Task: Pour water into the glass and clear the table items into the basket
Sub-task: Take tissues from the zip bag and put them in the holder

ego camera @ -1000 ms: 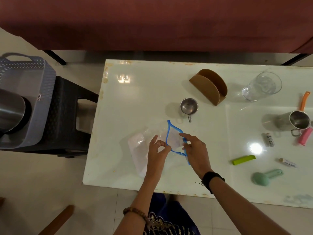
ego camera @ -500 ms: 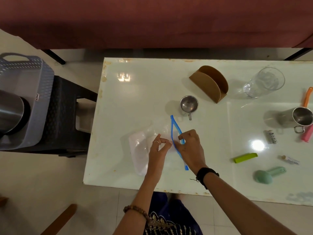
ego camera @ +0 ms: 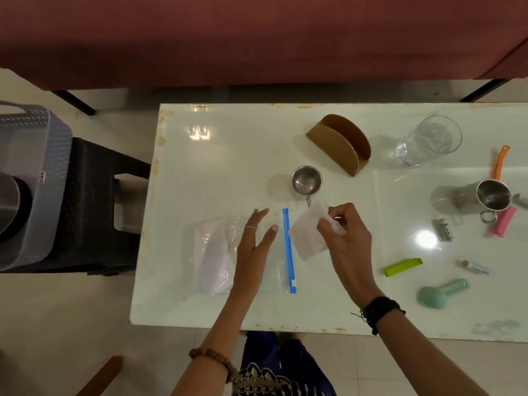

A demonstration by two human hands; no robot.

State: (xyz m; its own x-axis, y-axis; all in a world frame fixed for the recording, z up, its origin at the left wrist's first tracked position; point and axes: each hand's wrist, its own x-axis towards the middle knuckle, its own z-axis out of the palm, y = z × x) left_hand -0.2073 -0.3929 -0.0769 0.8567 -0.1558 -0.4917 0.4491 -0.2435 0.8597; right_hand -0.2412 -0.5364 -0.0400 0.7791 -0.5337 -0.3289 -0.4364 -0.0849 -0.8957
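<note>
Now my right hand (ego camera: 347,238) pinches a white tissue-like sheet (ego camera: 307,235) in a fingertip grip, lifted just right of the zip bag's blue seal strip (ego camera: 288,250). My left hand (ego camera: 254,247) lies flat, fingers straight, pressing the clear zip bag (ego camera: 217,252) onto the white table (ego camera: 228,155). Well apart at the far right stands the glass (ego camera: 431,140). Off the table's left edge, the grey basket (ego camera: 37,178) sits on a black stool (ego camera: 94,201).
</note>
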